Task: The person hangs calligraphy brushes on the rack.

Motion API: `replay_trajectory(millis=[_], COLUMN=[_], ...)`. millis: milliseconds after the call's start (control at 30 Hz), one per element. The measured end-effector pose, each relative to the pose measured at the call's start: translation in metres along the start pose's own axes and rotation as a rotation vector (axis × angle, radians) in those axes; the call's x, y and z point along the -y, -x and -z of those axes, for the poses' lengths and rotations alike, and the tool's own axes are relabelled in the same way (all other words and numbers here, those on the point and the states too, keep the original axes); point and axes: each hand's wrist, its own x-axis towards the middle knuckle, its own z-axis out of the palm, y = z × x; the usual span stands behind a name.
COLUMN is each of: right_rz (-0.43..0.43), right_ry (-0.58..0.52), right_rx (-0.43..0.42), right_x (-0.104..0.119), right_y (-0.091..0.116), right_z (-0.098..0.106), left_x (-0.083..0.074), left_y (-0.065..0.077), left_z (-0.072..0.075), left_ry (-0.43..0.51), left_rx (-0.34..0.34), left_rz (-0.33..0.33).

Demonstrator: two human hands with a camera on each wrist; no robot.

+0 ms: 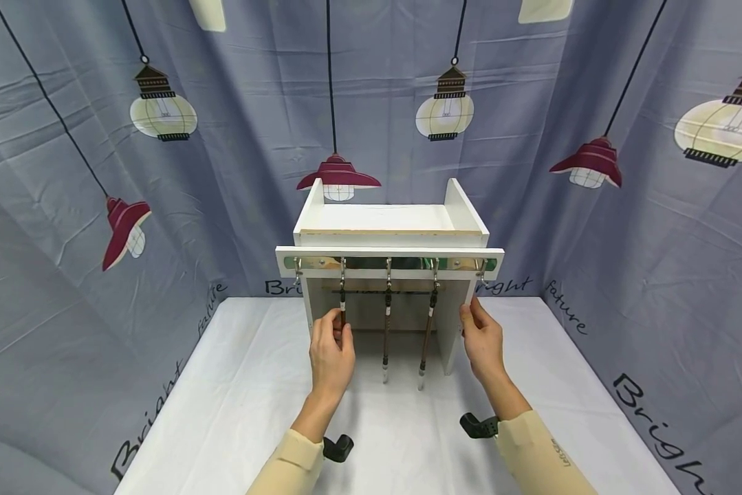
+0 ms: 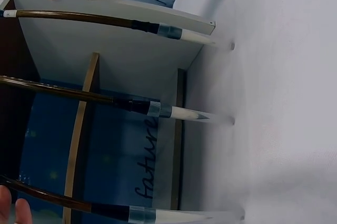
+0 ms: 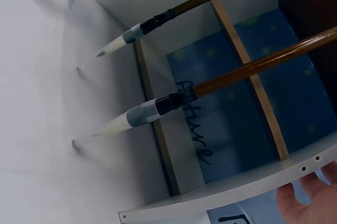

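Three writing brushes with brown handles and pale tips hang tip-down from hooks on a white wooden rack (image 1: 394,239): a left brush (image 2: 105,209), a middle brush (image 1: 387,323) and a right brush (image 1: 429,320). My left hand (image 1: 331,354) pinches the left brush high on its handle, just under the hook. In the left wrist view only its fingertips show, beside that handle. My right hand (image 1: 485,340) grips the front edge of the rack's right side panel (image 3: 237,190), thumb on one side and fingers on the other. Clear sleeves cover the brush tips.
The rack stands on a white-covered table (image 1: 253,399), near a grey-blue curtain (image 1: 247,137) printed with lamps. More hooks (image 1: 482,268) line the rack's front bar. An open tray-like shelf (image 1: 383,216) forms its top. Black wrist mounts (image 1: 338,448) sit on both forearms.
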Motion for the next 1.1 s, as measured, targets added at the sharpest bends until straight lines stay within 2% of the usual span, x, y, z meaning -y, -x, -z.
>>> replay_trajectory(millis=[233,533,800,933,1000,1100], right_rz=[-0.009,-0.003,-0.009,0.040,0.089,0.192], right_ry=[0.001,-0.005,-0.006,0.101,0.199,0.392], right_rx=[0.003,-0.017,-0.008,0.023,0.053,0.123], right_x=[0.000,0.001,0.002,-0.002,-0.004,-0.003], right_y=[-0.001,-0.003,-0.004,-0.003,-0.004,-0.007], right_z=[0.000,-0.002,-0.002,0.005,0.013,0.031], left_x=[-0.001,0.001,0.015,0.029,0.036,0.047], left_y=[0.001,-0.003,-0.021,-0.032,-0.037,-0.047], left_z=[0.008,0.039,0.067,0.080,0.088,0.101], left_ry=[-0.023,-0.112,-0.168,-0.221,-0.252,-0.317], left_rx=[0.028,0.011,-0.006,0.041,0.096,0.214], left_rz=[0.014,-0.076,-0.135,-0.162,-0.169,-0.162])
